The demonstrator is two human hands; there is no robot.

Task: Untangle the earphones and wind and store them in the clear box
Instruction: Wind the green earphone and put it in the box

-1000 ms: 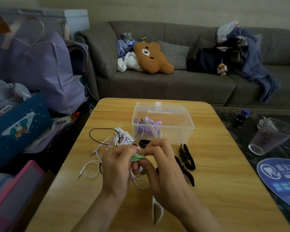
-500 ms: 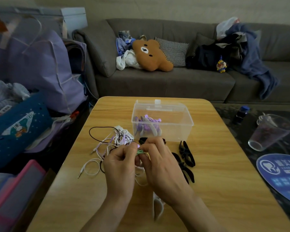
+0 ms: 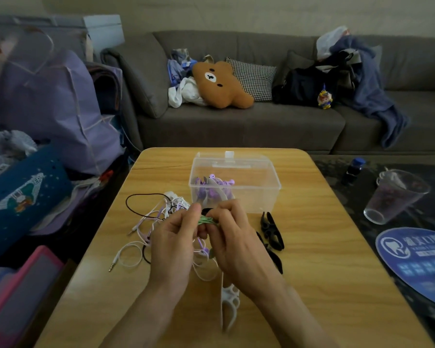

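Head view: both hands meet over the table, just in front of the clear box. The left hand and right hand each pinch the same small green bundle of earphone cord between thumb and fingertips, one at either end. Pale cord hangs from under the hands down to the table.

To the left lies the tangle of white, lilac and black cords, one plug trailing toward the near edge. A purple set already sits inside the box. Black clips lie to the right, and a white winder lies near the wrists.

The cord looks light, thin and limp; it will likely spring loose if the pinch slackens. Holding the coil across its middle should keep the loops together. Pulling on plugs or buds risks straining the joints, so knots are best eased by the cord itself.
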